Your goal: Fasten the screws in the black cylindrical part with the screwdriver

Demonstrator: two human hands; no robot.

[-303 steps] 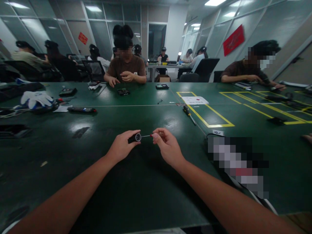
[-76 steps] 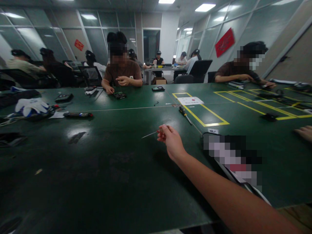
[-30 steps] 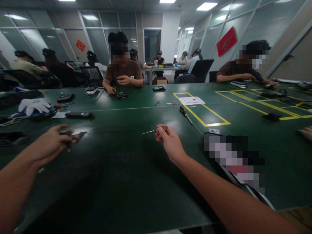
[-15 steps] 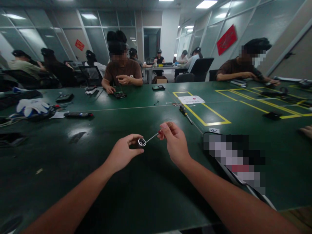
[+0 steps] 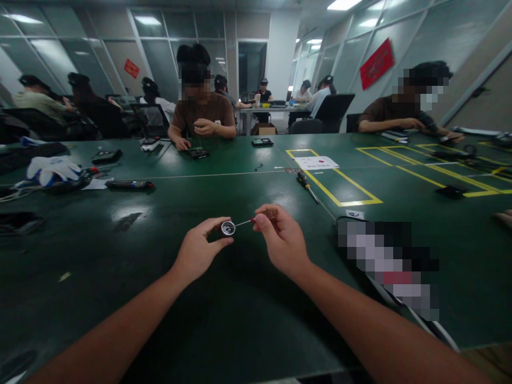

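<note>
**Both hands meet over the green table, a slim screwdriver tip at a small round part**

The left hand [image 5: 200, 250] is closed around a small dark cylindrical part with a shiny silver ring face [image 5: 228, 228], pinched between thumb and fingers so that the round face points toward the camera. The right hand [image 5: 282, 242] pinches a thin precision screwdriver with a red collar and a bare metal shaft [image 5: 245, 222] between thumb and fingertips; its shaft runs leftward and its tip reaches the ring face of the part. Whether the tip sits inside the part cannot be told. Both hands hover just above the dark green table top [image 5: 224, 320], near its middle.

To the right lies a black-and-yellow handled screwdriver [image 5: 307, 185], beside a rectangle of yellow floor-style tape [image 5: 340, 202] with a white paper sheet [image 5: 318, 162] inside it. At the far left sit white work gloves [image 5: 54, 169] and a long dark pen-shaped tool [image 5: 128, 184]. Across the table a person in a brown shirt [image 5: 206, 112] works over a small black device [image 5: 198, 153].
</note>
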